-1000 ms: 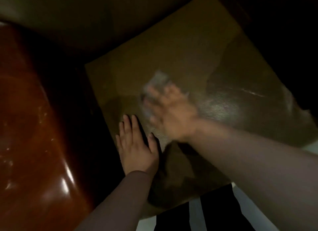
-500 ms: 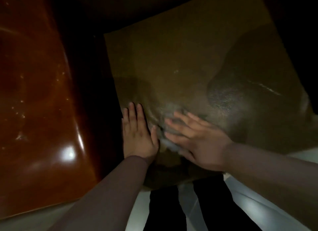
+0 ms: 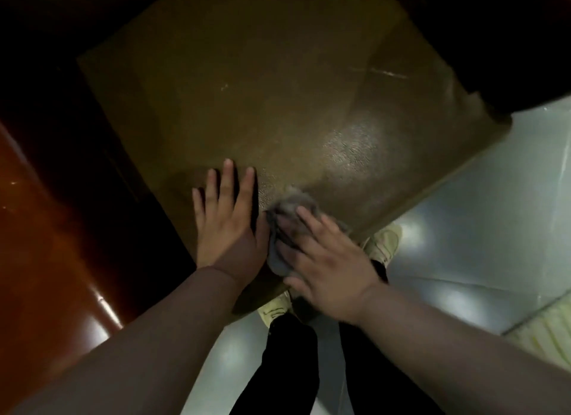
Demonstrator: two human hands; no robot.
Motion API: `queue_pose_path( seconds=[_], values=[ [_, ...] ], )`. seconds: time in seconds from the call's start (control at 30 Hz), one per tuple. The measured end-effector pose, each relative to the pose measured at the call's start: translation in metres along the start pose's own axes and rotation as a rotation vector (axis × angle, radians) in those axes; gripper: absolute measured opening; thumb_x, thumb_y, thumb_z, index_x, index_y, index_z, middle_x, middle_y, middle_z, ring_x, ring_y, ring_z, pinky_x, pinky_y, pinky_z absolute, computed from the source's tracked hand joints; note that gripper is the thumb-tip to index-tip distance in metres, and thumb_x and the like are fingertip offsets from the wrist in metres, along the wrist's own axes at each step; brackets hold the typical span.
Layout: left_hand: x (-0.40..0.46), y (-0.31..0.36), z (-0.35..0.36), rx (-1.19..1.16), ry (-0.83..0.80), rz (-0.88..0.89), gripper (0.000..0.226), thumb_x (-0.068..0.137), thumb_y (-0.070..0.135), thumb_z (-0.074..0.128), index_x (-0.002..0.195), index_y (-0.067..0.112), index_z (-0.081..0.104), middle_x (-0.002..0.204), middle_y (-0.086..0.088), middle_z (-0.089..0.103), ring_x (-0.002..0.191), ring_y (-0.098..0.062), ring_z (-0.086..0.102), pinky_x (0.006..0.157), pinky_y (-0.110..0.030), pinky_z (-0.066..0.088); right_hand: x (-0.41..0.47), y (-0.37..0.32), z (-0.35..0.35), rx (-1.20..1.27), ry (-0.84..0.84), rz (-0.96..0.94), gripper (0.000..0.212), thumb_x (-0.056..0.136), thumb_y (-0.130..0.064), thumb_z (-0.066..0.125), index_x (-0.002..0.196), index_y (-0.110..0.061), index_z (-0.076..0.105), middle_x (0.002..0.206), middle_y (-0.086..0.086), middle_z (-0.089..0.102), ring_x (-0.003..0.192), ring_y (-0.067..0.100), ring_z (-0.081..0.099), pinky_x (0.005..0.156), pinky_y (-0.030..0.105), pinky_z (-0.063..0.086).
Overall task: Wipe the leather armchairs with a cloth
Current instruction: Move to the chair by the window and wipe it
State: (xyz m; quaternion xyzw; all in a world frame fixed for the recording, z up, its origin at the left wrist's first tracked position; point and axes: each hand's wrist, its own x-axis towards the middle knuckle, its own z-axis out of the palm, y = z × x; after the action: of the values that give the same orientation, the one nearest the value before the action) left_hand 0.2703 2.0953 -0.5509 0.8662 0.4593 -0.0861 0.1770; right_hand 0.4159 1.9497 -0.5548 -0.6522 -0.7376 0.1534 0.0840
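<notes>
Wiping is under way: the right hand (image 3: pixel 327 260) presses a crumpled grey cloth (image 3: pixel 285 226) under straight fingers at the near edge of the olive-brown leather seat cushion (image 3: pixel 262 84). Beside it, the left hand (image 3: pixel 228 217) lies flat, released, bracing. Judging by this, the far cushion and the glossy reddish-brown armrest (image 3: pixel 46 244) remain.

My left hand (image 3: pixel 227 220) lies flat on the armchair seat (image 3: pixel 278 105), just left of my right hand (image 3: pixel 327 260), which presses the cloth (image 3: pixel 285 210) onto the seat's near edge; my shoes (image 3: pixel 384 240) stand on the floor (image 3: pixel 494 214) below both hands, the armrest (image 3: pixel 40 244) far left
</notes>
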Motion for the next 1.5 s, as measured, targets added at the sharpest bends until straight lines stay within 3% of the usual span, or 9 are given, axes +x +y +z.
queue_pose_path(
  seconds=[0.1, 0.3, 0.53, 0.63, 0.73, 0.97, 1.17, 1.4, 1.5],
  values=[
    [-0.006, 0.0, 0.002, 0.068, -0.012, 0.116, 0.073, 0.1, 0.052, 0.031, 0.168, 0.03, 0.016, 0.177, -0.01, 0.002, 0.163, -0.032, -0.001, 0.13, -0.057, -0.002, -0.033, 0.062, 0.005, -0.104, 0.105, 0.115, 0.066, 0.098, -0.052, 0.058, 0.154, -0.019, 0.044, 0.167, 0.012, 0.031, 0.155, 0.044, 0.022, 0.125, 0.059, 0.021],
    [-0.009, -0.001, 0.015, 0.08, 0.07, 0.129, 0.078, 0.097, 0.054, 0.041, 0.168, 0.028, 0.02, 0.176, -0.01, 0.006, 0.163, -0.032, 0.003, 0.131, -0.056, 0.001, -0.017, 0.025, 0.015, 0.242, 0.423, 1.024, 0.073, 0.103, -0.044, 0.038, 0.161, -0.003, 0.023, 0.172, 0.018, -0.005, 0.158, 0.044, -0.004, 0.122, 0.067, 0.02],
    [-0.006, -0.012, -0.006, 0.079, -0.114, 0.175, 0.072, 0.107, 0.044, 0.043, 0.168, 0.036, 0.006, 0.177, -0.002, -0.011, 0.163, -0.025, -0.01, 0.132, -0.05, -0.002, -0.022, -0.006, 0.053, -0.116, 0.151, 0.252, 0.083, 0.098, -0.054, 0.044, 0.162, -0.008, 0.018, 0.17, 0.009, 0.018, 0.159, 0.037, -0.005, 0.129, 0.054, 0.006],
    [-0.013, -0.014, -0.011, 0.079, -0.16, 0.066, 0.069, 0.107, 0.056, 0.03, 0.165, 0.045, -0.007, 0.174, 0.002, -0.024, 0.16, -0.024, -0.021, 0.13, -0.053, -0.007, -0.049, 0.062, 0.03, -0.064, 0.276, 0.649, 0.081, 0.106, -0.041, 0.037, 0.163, -0.003, -0.005, 0.171, 0.021, 0.005, 0.157, 0.046, -0.001, 0.129, 0.054, 0.006],
    [-0.021, -0.012, 0.0, 0.082, -0.14, -0.012, 0.069, 0.106, 0.06, 0.022, 0.163, 0.047, -0.014, 0.171, 0.003, -0.033, 0.158, -0.027, -0.028, 0.128, -0.058, -0.009, -0.028, 0.048, 0.027, 0.495, 0.544, 1.209, 0.08, 0.106, -0.04, 0.031, 0.161, 0.004, -0.007, 0.17, 0.025, -0.013, 0.159, 0.038, -0.006, 0.125, 0.021, -0.011],
    [-0.019, -0.01, -0.001, 0.135, -0.14, 0.164, 0.069, 0.106, 0.058, 0.024, 0.165, 0.043, -0.007, 0.174, 0.001, -0.023, 0.16, -0.031, -0.021, 0.127, -0.061, -0.011, 0.031, -0.156, 0.047, 0.987, 0.374, 1.348, 0.095, 0.104, -0.046, 0.039, 0.145, -0.023, -0.043, 0.17, 0.018, -0.023, 0.158, 0.022, -0.005, 0.122, 0.017, 0.002],
    [-0.018, -0.007, 0.009, 0.183, -0.132, 0.258, 0.064, 0.108, 0.056, 0.021, 0.165, 0.045, -0.006, 0.175, 0.003, -0.02, 0.16, -0.028, -0.024, 0.127, -0.062, -0.01, 0.024, 0.03, -0.003, 0.793, 0.715, 1.612, 0.079, 0.111, -0.041, 0.038, 0.162, 0.001, -0.006, 0.172, 0.019, 0.002, 0.159, 0.027, 0.008, 0.12, 0.019, 0.003],
    [-0.019, 0.004, -0.007, 0.188, -0.282, 0.225, 0.068, 0.108, 0.054, 0.033, 0.165, 0.046, -0.004, 0.175, 0.004, -0.018, 0.161, -0.027, -0.018, 0.129, -0.058, -0.005, -0.006, -0.079, 0.016, 0.737, 0.183, 1.254, 0.076, 0.109, -0.029, 0.041, 0.165, -0.011, -0.006, 0.172, 0.015, -0.013, 0.159, 0.026, 0.0, 0.124, 0.024, 0.008],
    [-0.011, 0.019, -0.04, 0.172, -0.44, 0.178, 0.067, 0.108, 0.047, 0.044, 0.166, 0.042, 0.01, 0.177, 0.004, -0.006, 0.163, -0.029, -0.002, 0.131, -0.054, 0.012, -0.013, -0.069, -0.013, 0.844, 0.207, 1.344, 0.063, 0.108, -0.024, 0.047, 0.163, -0.018, 0.017, 0.169, 0.013, 0.018, 0.152, 0.029, 0.029, 0.115, 0.024, 0.026]
  ],
)
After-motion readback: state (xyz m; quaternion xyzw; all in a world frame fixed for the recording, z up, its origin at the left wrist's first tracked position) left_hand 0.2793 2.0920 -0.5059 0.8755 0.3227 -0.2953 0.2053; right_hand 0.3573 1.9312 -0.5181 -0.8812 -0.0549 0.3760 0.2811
